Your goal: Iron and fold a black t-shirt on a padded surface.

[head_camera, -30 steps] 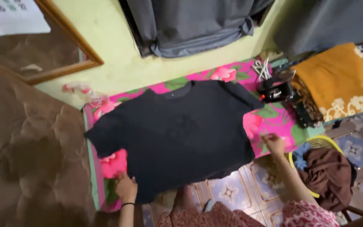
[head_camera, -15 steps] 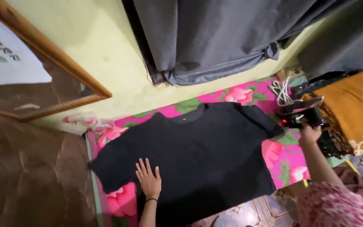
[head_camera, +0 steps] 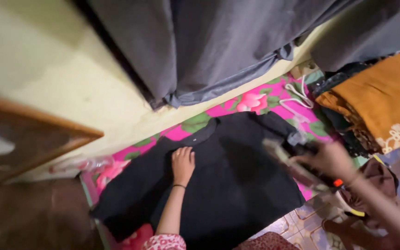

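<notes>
On the black shirt (head_camera: 227,185), the left hand (head_camera: 182,163) lies flat, open.

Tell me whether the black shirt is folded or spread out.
Spread out: the black shirt lies flat on the pink floral mat, sleeves out, with the left hand pressing on it.

The right hand (head_camera: 331,159) and the iron (head_camera: 297,162) it grips are smeared with motion blur; the black shirt's (head_camera: 227,185) hem is cut off at the bottom edge.
</notes>
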